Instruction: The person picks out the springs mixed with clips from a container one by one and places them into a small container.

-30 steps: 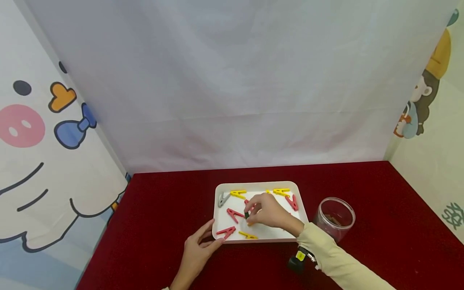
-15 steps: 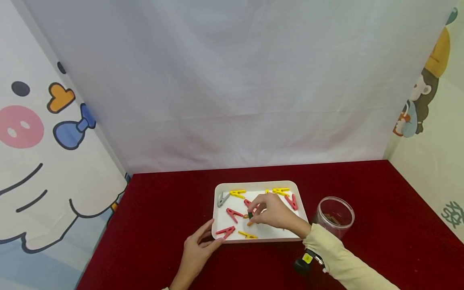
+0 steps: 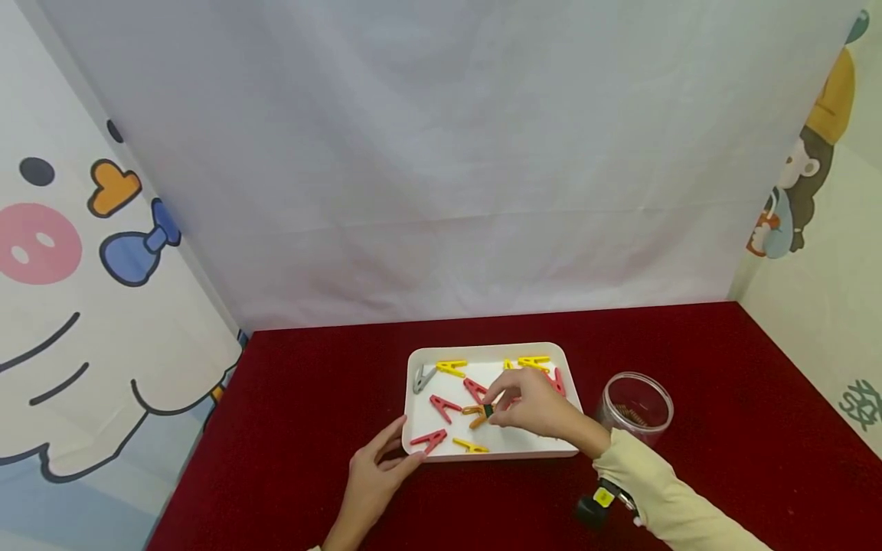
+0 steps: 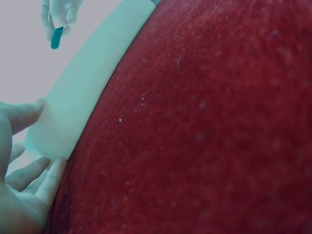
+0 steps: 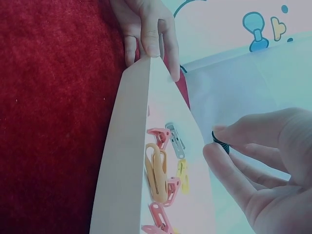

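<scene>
My left hand [image 3: 372, 478] grips the near left corner of the white tray [image 4: 73, 102], thumb and fingers set around the edge. My right hand [image 3: 534, 405] is over the middle of the tray. Between thumb and fingertips it pinches a small dark green coil spring [image 4: 56, 38], its ridged side visible in the left wrist view. Just left of these fingertips lies an orange clothespin [image 3: 475, 417]. Red clothespins [image 3: 444, 408], yellow ones [image 3: 452, 367] and a grey clothespin [image 3: 423, 379] are spread about the tray; the right hand partly covers one red clothespin at right.
To the right of the tray stands a clear round jar [image 3: 637, 405] with coiled springs [image 3: 629, 415] at its bottom. A dark red cloth [image 3: 310, 398] covers the table. A white curtain [image 3: 441, 229] hangs behind, with cartoon-printed panels on both sides.
My right hand has moved a little to the right with the spring, uncovering the orange clothespin. The left hand has stayed at the tray's corner.
</scene>
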`<state>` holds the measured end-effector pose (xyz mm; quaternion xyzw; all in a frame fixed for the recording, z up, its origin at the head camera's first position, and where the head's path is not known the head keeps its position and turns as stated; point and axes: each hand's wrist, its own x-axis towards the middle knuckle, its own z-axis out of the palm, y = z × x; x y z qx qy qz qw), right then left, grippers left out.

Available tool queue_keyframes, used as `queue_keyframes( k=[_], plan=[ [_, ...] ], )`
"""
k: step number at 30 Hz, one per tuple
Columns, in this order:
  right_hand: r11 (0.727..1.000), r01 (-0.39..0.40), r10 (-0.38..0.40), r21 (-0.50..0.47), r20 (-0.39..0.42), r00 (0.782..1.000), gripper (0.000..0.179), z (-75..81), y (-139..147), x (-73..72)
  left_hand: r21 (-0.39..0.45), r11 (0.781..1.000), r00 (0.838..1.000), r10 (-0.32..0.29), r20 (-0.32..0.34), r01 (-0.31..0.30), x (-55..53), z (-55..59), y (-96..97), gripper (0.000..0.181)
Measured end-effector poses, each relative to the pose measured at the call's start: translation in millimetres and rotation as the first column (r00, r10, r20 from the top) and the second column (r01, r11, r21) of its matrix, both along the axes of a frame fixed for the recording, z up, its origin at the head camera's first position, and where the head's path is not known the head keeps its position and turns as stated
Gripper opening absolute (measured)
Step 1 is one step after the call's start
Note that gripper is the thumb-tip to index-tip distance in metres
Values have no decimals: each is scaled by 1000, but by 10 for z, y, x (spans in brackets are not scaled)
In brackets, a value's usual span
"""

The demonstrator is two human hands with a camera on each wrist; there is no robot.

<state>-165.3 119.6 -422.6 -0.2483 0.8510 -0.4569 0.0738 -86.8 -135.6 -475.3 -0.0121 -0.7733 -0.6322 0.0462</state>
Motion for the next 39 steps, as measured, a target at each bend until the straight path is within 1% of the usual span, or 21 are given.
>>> queue_keyframes(
  k=[3,5,8,11,12,15,22,26,29,32,34,35,39],
  plan=[
    [1000,1,-1,-10,12,1000,18,4,30,11,-5,1000,1000,0,0,0,-6,-14,0,59],
    [1000,-5,5,-16,9,1000,18,8,53,18,-7,1000,1000,4,12,-4,-18,-41,-2,59],
    [999,-19,19,-29,5,1000,17,23,90,32,-12,1000,1000,13,26,-13,-63,-156,-20,60],
    [999,-32,32,-42,4,999,17,42,131,51,-17,1000,1000,16,16,-15,-110,-288,-48,61],
    [999,-32,32,-43,5,999,17,47,146,57,-15,1000,1000,16,13,-16,-116,-315,-55,61],
    [998,-33,33,-47,3,999,18,64,191,78,-7,1000,1000,13,5,-13,-119,-340,-63,61],
    [999,-28,28,-45,-5,1000,16,95,292,100,-12,1000,1000,19,17,-19,-111,-325,-57,61],
    [999,-19,19,-38,1,1000,17,129,352,108,-13,1000,1000,23,21,-23,-120,-345,-58,61],
    [999,-9,8,-32,-18,1000,18,158,399,116,-12,1000,999,24,24,-24,-130,-369,-62,62],
    [1000,7,-7,-4,-51,999,19,186,438,120,-16,1000,999,27,34,-26,-135,-366,-66,62],
    [999,20,-18,27,-68,998,18,201,460,121,-21,999,999,29,38,-28,-124,-334,-61,62],
    [999,26,-24,31,-64,998,18,208,469,121,-22,999,999,29,40,-28,-113,-300,-54,61],
    [999,41,-39,34,-44,998,19,228,504,120,-13,1000,999,19,28,-19,-44,-111,-14,59]
  ],
)
